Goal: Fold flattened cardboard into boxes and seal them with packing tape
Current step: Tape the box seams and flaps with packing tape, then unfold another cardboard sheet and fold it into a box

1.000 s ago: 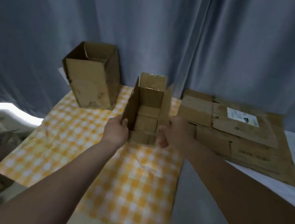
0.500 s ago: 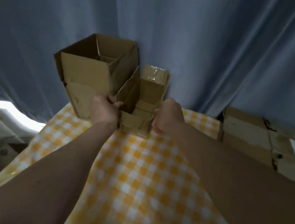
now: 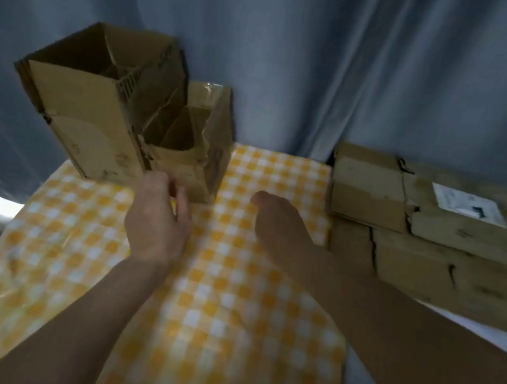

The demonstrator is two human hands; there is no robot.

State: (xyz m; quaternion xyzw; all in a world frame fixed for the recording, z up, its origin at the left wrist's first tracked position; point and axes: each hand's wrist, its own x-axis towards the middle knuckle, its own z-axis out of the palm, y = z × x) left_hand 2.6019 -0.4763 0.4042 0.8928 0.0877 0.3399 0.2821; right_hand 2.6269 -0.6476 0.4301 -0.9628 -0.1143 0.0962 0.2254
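Only one view here, the head cam looking down at the table, so that's all I'm going by. The small box [image 3: 190,147] is standing upright at the back of the checked cloth [image 3: 225,305], top open, long axis running up and down, pressed right against the big box [image 3: 91,102] on its left. Both hands are hanging over the cloth, holding nothing. The left hand [image 3: 157,219] is sitting just in front of the small box, fingers loosely curled and a bit blurry, tips close to the box's front face but I can't tell if they're touching it. The right hand [image 3: 277,223] is lying flat-ish and relaxed, fingers mostly tucked out of sight, so I'm reading it as open and empty. The bit that matters for what's coming: the flat stack [image 3: 439,245] is lying off to the right, just beside the right hand and well apart from the left one, its long side running left to right across the table edge. So I'm guessing the right hand is the one that's going to be pulling the next sheet, with the grab going sideways and slightly away from the body. No tape roll is showing anywhere in this shot.
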